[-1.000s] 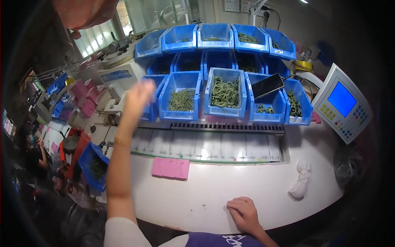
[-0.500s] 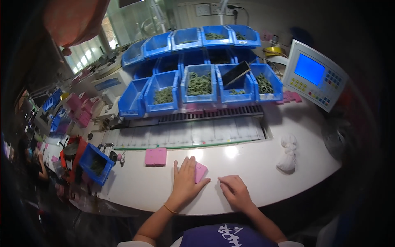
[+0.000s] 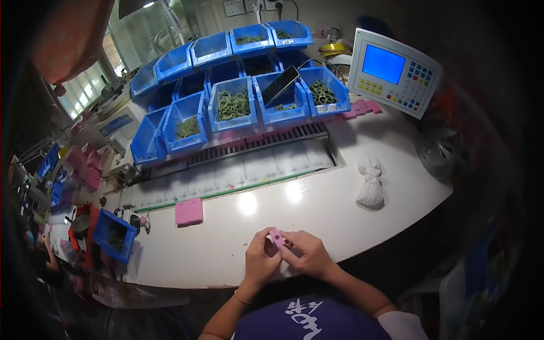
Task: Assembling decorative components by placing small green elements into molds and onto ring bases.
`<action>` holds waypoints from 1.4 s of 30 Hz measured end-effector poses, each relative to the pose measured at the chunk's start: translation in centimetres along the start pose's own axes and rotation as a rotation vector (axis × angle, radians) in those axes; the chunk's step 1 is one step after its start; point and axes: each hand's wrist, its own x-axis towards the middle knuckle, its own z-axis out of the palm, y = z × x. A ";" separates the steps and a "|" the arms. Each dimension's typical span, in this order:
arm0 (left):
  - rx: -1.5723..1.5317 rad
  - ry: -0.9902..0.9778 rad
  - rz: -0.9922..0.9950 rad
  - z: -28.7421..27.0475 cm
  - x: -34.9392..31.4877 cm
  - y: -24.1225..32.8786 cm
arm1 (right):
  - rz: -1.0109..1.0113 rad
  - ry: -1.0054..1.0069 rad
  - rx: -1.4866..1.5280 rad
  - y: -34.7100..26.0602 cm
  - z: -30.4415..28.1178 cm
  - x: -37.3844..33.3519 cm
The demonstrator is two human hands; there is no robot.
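Observation:
A pink rubber mold (image 3: 277, 237) is held up on edge between my two hands, close to the table's front edge. A small dark round hole shows in its narrow end. My left hand (image 3: 261, 258) has its fingers closed on the left side of the mold. My right hand (image 3: 309, 254) grips it from the right, and its lower fingers are partly hidden. Another pink mold (image 3: 188, 212) lies flat on the white table (image 3: 226, 238), to the left of my hands.
Tiered blue bins (image 3: 232, 122) hold green ring-shaped pieces; a phone (image 3: 281, 86) leans in one. A knotted white cloth bundle (image 3: 370, 181) lies to the right, below a control panel (image 3: 394, 71). At the left edge sits a tilted blue bin (image 3: 113, 237).
The pink mold lay on the table under my left hand; now both hands hold it, raised near the front edge. My right hand has closed in on it. The view has shifted.

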 end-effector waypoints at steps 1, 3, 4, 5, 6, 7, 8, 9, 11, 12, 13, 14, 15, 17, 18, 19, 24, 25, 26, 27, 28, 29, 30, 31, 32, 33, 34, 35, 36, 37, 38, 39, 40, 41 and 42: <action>-0.048 0.006 -0.008 0.3 -0.2 0.1 | 0.000 -0.012 -0.011 -0.4 -0.1 0.0; 0.019 0.005 0.043 0.2 0.0 0.4 | 0.038 -0.030 -0.031 -0.6 -0.4 -0.2; 0.013 -0.013 0.032 0.1 0.0 0.6 | 0.069 -0.047 -0.048 -0.7 -0.6 -0.3; 0.008 -0.032 0.022 0.0 0.1 0.7 | 0.074 -0.049 -0.050 -0.6 -0.7 -0.1; 0.005 -0.034 0.017 0.0 0.1 0.5 | 0.069 -0.071 -0.037 -0.6 -0.9 0.2; -0.006 -0.021 0.037 0.0 0.1 0.3 | 0.063 -0.093 -0.023 -0.5 -1.0 0.3; -0.017 -0.009 0.057 0.0 0.1 0.1 | 0.068 -0.094 -0.024 -0.5 -1.0 0.3; -0.019 -0.011 0.053 0.0 0.1 0.2 | 0.066 -0.098 -0.032 -0.4 -1.0 0.3; -0.034 -0.003 0.010 0.0 0.0 0.4 | 0.067 -0.102 -0.039 -0.2 -0.9 0.2; -0.034 -0.005 0.008 0.1 -0.1 0.3 | 0.051 -0.121 -0.065 -0.2 -1.0 0.2; -0.044 0.011 0.016 0.1 -0.2 0.3 | 0.032 -0.141 -0.091 -0.3 -1.0 0.3; -0.054 0.027 0.024 0.1 -0.3 0.2 | 0.032 -0.141 -0.089 -0.7 -1.2 0.5; -0.053 0.028 0.024 0.0 -0.3 0.2 | 0.168 -0.163 0.042 -1.5 -1.6 1.0; 0.004 0.005 0.043 -0.2 -0.4 0.2 | 0.307 -0.184 0.175 -1.8 -2.0 2.5; 0.005 0.005 0.041 -0.1 -0.3 0.1 | 0.346 -0.297 0.042 -1.6 -2.1 3.5; 0.015 0.004 0.050 0.0 -0.3 0.1 | 0.384 -0.405 -0.093 -1.5 -2.1 3.9; -0.032 -0.027 -0.004 -0.5 -0.3 -0.3 | 0.398 -0.361 0.349 1.7 -0.9 2.8; -0.003 -0.051 0.035 -0.5 -0.1 -0.7 | 0.534 -0.347 0.489 1.9 -0.9 2.5; 0.028 -0.072 0.071 -0.5 -0.2 -0.9 | 0.536 -0.352 0.491 1.9 -0.7 2.4; 0.029 -0.070 0.066 -0.5 -0.3 -0.9 | 0.548 -0.307 0.536 1.7 -0.4 2.4; 0.025 -0.056 0.073 -0.4 -0.2 -0.9 | 0.557 -0.260 0.579 1.6 -0.2 2.4; 0.020 -0.042 0.081 -0.4 -0.2 -0.9 | 0.558 -0.261 0.579 1.6 0.0 2.4; 0.019 -0.042 0.081 -0.4 -0.2 -1.0 | 0.589 -0.235 0.613 1.6 0.1 2.4; 0.027 -0.041 0.084 -0.3 -0.2 -1.0 | 0.620 -0.208 0.647 1.5 0.3 2.4; 0.034 -0.039 0.087 -0.3 -0.3 -1.1 | 0.622 -0.206 0.647 1.5 0.5 2.4; 0.033 -0.042 0.087 -0.3 -0.3 -1.0 | 0.603 -0.170 0.623 1.5 0.8 2.4; 0.063 -0.039 0.102 -0.3 -0.2 -1.0 | 0.583 -0.135 0.598 1.5 0.9 2.4; 0.094 -0.036 0.117 -0.3 -0.2 -1.0 | 0.583 -0.135 0.598 1.4 0.9 2.5; 0.094 -0.037 0.117 -0.3 -0.2 -1.1 | 0.609 -0.148 0.603 1.3 0.9 2.8; 0.099 -0.036 0.127 -0.3 -0.4 -1.3 | 0.636 -0.163 0.609 1.2 0.9 3.0; 0.106 -0.035 0.137 -0.3 -0.4 -1.2 | 0.637 -0.164 0.610 1.4 1.0 3.1; 0.107 -0.035 0.136 -0.3 -0.4 -1.1 | 0.635 -0.148 0.602 1.7 1.3 3.2; 0.075 -0.040 0.111 -0.3 -0.3 -0.6 | 0.633 -0.128 0.591 1.9 1.4 3.4; 0.044 -0.046 0.087 -0.3 -0.2 -0.4 | 0.632 -0.125 0.591 2.0 1.1 3.6; 0.043 -0.049 0.088 -0.2 -0.2 -0.4 | 0.755 -0.123 0.688 2.0 0.5 3.7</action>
